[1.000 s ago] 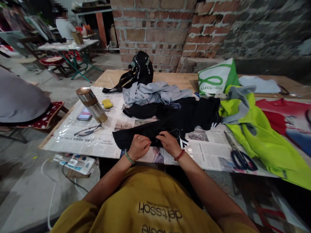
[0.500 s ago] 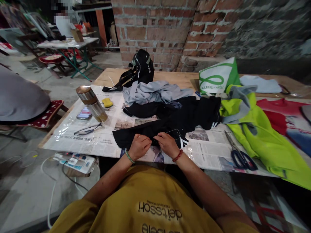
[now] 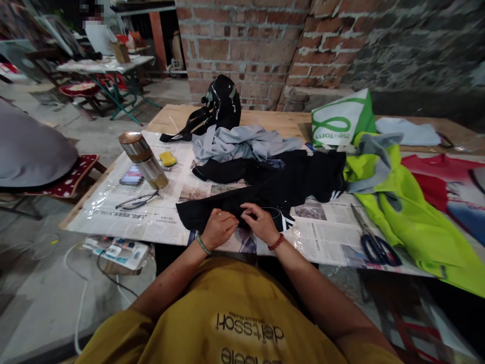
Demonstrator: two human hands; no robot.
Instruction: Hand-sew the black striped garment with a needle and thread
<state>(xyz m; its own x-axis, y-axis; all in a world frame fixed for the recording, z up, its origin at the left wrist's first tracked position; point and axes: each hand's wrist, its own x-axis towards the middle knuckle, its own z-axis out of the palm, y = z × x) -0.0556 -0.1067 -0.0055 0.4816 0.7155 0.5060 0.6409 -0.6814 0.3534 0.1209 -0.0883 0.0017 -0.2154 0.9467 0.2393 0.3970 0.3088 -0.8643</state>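
Observation:
A black garment (image 3: pixel 261 194) with white stripes lies bunched on the newspaper in front of me. My left hand (image 3: pixel 221 227), with a green bead bracelet at the wrist, is closed in a pinch on its near edge. Close beside it is my right hand (image 3: pixel 261 222), wearing a red bead bracelet; its fingers are curled, with index finger and thumb a little apart at the tips. Whatever small thing they hold is too small to make out. A thin pale thread (image 3: pixel 278 215) loops out beside the right hand over the garment.
Scissors (image 3: pixel 373 242) and a yellow-green garment (image 3: pixel 409 217) lie at right. Left are glasses (image 3: pixel 137 200), a metal flask (image 3: pixel 146 162), a phone (image 3: pixel 131 175) and a yellow sponge (image 3: pixel 167 158). Behind are grey cloth (image 3: pixel 246 144), a black bag (image 3: pixel 223 103) and a green-white bag (image 3: pixel 341 121).
My right index finger has lifted slightly away from the thumb, and the thread loop has shifted. My left hand keeps its pinch in nearly the same place.

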